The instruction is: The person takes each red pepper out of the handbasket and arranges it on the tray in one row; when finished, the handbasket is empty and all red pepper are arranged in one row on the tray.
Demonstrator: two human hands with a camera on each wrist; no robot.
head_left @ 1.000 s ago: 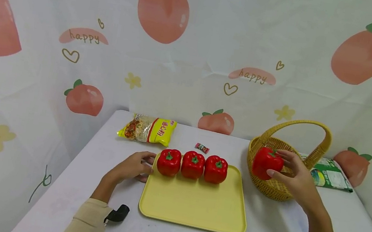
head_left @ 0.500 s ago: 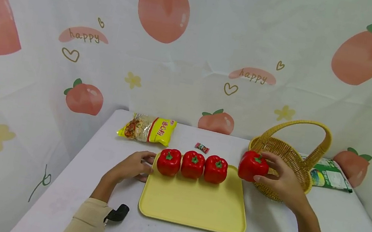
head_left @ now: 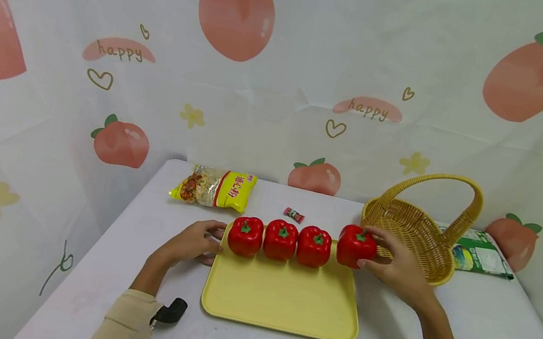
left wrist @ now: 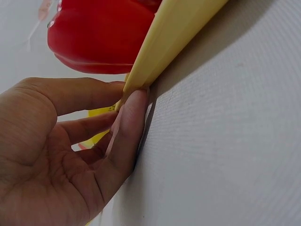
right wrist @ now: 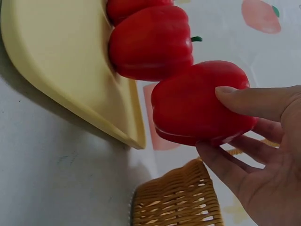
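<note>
My right hand (head_left: 397, 267) holds a red bell pepper (head_left: 355, 247) by its side, over the right back corner of the yellow tray (head_left: 282, 302). In the right wrist view the thumb lies on the held pepper (right wrist: 202, 103) and the fingers are beneath it; it looks raised above the tray. Three more red bell peppers (head_left: 280, 240) stand in a row along the tray's back edge, green stems up. At the tray's left edge, my left hand (head_left: 193, 241) pinches the rim between thumb and fingers, which the left wrist view shows closely.
A wicker basket (head_left: 408, 232) with a tall handle stands right of the tray, partly behind my right hand. Behind the tray lie a yellow food bag (head_left: 215, 188) and a small red packet (head_left: 294, 215). A green packet (head_left: 484, 253) lies beyond the basket.
My right hand has carried the pepper leftward from over the basket to the tray's right back corner. The left hand stays at the tray's rim, and the three standing peppers have not moved.
</note>
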